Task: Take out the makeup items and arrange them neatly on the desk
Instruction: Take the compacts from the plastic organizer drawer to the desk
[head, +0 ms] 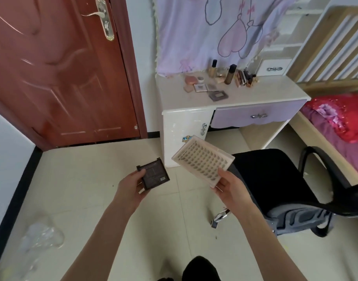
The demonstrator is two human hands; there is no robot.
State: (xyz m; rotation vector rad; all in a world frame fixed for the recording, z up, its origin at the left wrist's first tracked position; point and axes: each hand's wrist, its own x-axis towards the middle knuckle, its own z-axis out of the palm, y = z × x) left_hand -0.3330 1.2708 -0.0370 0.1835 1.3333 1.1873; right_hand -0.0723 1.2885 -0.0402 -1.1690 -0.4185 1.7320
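Left hand [131,189] grips dark compact [153,172]; right hand [232,188] grips lash tray [202,159]. Black chair [275,179], 3 o'clock, fronts table [255,94], 1 o'clock.

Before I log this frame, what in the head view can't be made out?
- Printed text on the dark compact in the left hand: too small.
- Underside of the lash tray in the right hand: faces away.
- Labels on the makeup items on the desk: too far, blurred.
- Clear plastic on the floor: blurred; contents unclear.
- Chair base: mostly hidden by its seat.
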